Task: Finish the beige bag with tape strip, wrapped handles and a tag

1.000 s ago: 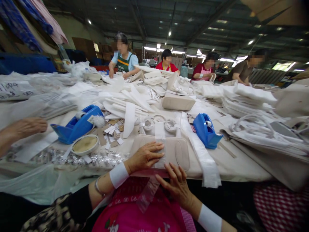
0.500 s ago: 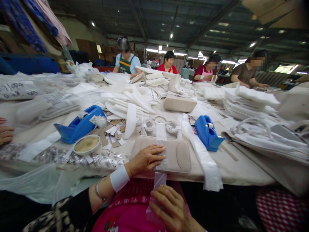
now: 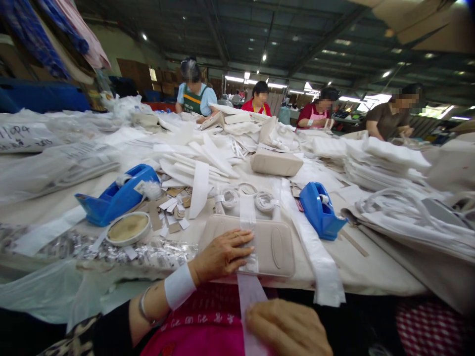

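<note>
A beige bag [image 3: 276, 247] lies flat at the table's front edge, with a handle loop on its right part. Over its middle runs a clear plastic strip [image 3: 249, 291], which hangs past the edge toward my lap. My left hand [image 3: 226, 253] rests on the bag and strip, palm down, fingers stretched out. Lower down, my right hand [image 3: 287, 326] is curled at the strip's hanging part; motion blurs its fingertips. Two coiled white straps [image 3: 230, 198] sit just behind the bag.
Blue tape dispensers stand left [image 3: 118, 195] and right [image 3: 322, 210]. A round dish [image 3: 128, 228] and scattered card pieces [image 3: 174, 210] lie at left. More plastic strips [image 3: 319, 257] hang over the edge at right. White sheets are piled behind; several co-workers are opposite.
My right hand has moved down and to the right along the strip, and more of the strip shows below the bag. A person's hand at the far left has gone from view.
</note>
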The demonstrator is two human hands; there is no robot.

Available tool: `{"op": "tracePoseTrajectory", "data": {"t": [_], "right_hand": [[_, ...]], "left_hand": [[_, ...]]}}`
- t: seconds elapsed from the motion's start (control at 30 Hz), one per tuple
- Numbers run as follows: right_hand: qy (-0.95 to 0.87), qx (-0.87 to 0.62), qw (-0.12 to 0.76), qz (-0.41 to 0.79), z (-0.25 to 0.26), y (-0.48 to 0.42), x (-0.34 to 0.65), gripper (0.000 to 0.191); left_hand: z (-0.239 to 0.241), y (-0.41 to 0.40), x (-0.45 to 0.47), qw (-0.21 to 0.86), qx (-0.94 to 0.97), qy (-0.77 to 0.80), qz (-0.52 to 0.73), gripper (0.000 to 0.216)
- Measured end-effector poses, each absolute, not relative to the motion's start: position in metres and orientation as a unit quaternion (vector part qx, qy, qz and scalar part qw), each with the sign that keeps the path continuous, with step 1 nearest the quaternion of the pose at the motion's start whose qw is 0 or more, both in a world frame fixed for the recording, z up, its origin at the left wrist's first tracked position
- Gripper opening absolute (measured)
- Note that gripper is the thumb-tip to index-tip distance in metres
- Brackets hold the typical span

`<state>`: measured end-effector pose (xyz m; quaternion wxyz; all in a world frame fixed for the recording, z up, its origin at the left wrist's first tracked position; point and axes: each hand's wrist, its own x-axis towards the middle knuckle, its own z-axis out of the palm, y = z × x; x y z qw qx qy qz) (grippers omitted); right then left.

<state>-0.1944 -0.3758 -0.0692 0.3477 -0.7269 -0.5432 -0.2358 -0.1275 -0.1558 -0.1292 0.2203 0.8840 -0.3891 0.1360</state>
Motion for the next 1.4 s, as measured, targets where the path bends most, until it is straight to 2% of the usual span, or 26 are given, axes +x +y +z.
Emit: {"op": "tracePoseTrajectory", "data": {"t": [0.1, 0.2, 0.4, 0.77, 1.03, 1.27, 1.4], "right_hand": [[-0.490, -0.761, 0.375, -0.200, -0.046, -0.365, -0.137, 0.023], [-0.411, -0.819, 0.357, -0.183, -0.043, -0.348, -0.071, 0.010], [-0.357, -0.878, 0.293, -0.123, -0.069, -0.323, 0.000, 0.014], [-0.375, -0.901, 0.171, -0.134, -0.088, -0.308, 0.023, 0.017], [-0.383, -0.906, 0.126, -0.129, -0.091, -0.308, 0.025, 0.014], [-0.389, -0.905, 0.130, -0.115, -0.092, -0.303, 0.041, 0.013], [-0.390, -0.904, 0.126, -0.117, -0.094, -0.301, 0.049, 0.014]], "left_hand": [[-0.125, -0.157, -0.130, 0.226, 0.888, -0.377, 0.133, 0.027], [-0.121, -0.159, -0.132, 0.245, 0.890, -0.365, 0.118, 0.016], [-0.122, -0.159, -0.136, 0.300, 0.907, -0.269, 0.123, 0.053], [-0.121, -0.161, -0.135, 0.245, 0.933, -0.258, 0.053, 0.069], [-0.116, -0.166, -0.135, 0.141, 0.953, -0.253, 0.094, 0.064], [-0.121, -0.188, -0.110, 0.038, 0.956, -0.237, 0.167, 0.026], [-0.133, -0.205, -0.093, 0.012, 0.959, -0.160, 0.235, 0.030]]}}
